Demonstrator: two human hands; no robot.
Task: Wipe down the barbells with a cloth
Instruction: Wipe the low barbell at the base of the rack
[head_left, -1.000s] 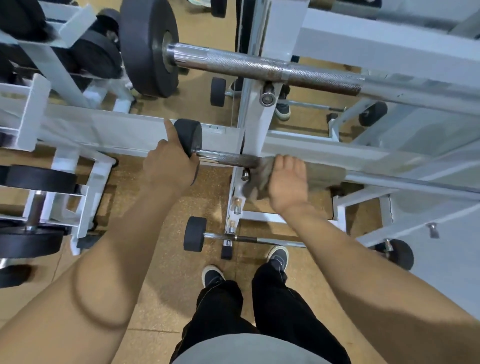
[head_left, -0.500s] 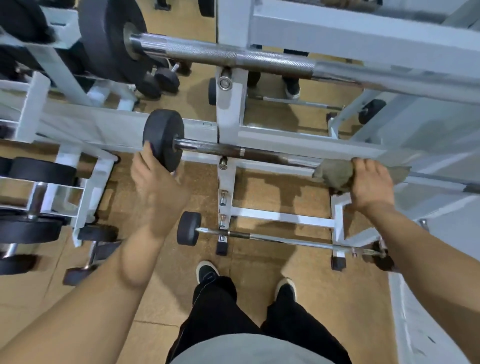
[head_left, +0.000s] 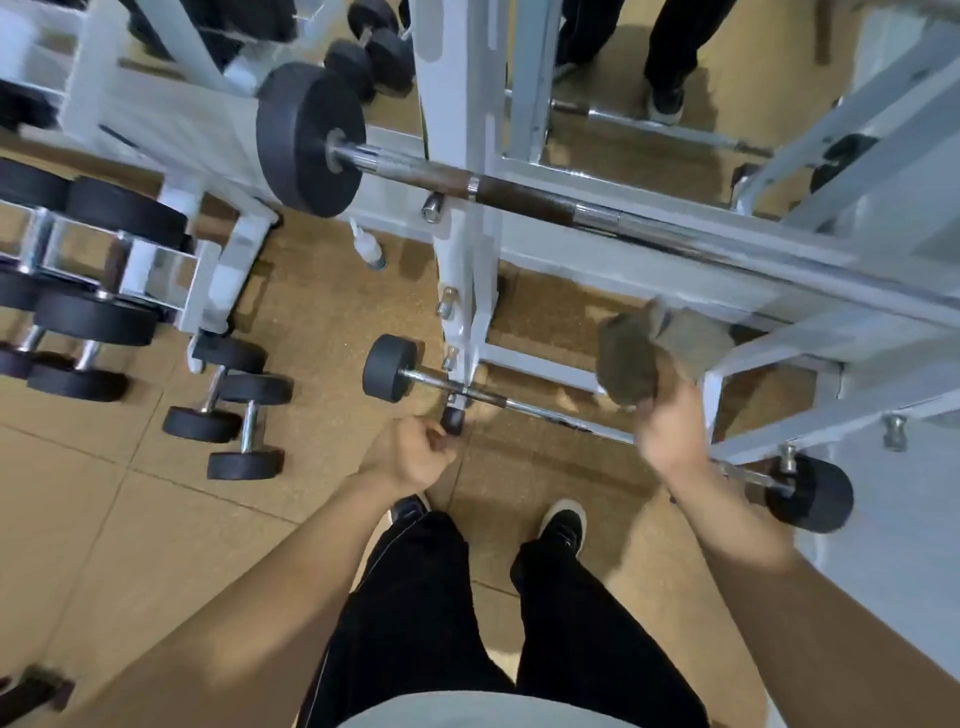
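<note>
Your right hand (head_left: 667, 434) pinches a cloth (head_left: 631, 364) by its lower edge, held in the air, touching no bar. Your left hand (head_left: 410, 454) is curled into a loose fist and holds nothing, just near the low bar (head_left: 545, 413) at your feet. The upper bar (head_left: 545, 205) sits higher and farther on the rack (head_left: 457, 249).

Risks: the cloth hangs bunched from a thin pinch, so a quick swing could drop it on the floor (head_left: 130, 519). No hand steadies either bar, so a hard wipe could roll one on its pegs. The low bar lies close to your shoes (head_left: 563, 522), so stepping in could catch a toe. Loose dumbbells (head_left: 228, 421) on the floor at left are a trip hazard if you sidestep.

Materials: cloth is soft, drab grey-green, crumpled, motion-blurred. Upper bar is shiny steel with knurled bands, one stretch brownish, maybe rust; can't be sure. Its left plate (head_left: 306, 137) is matte black and round. Low bar is thin chrome with small black drum ends. Rack is white painted square tube with chrome pegs. Floor is tan speckled tile, probably rubber.
</note>
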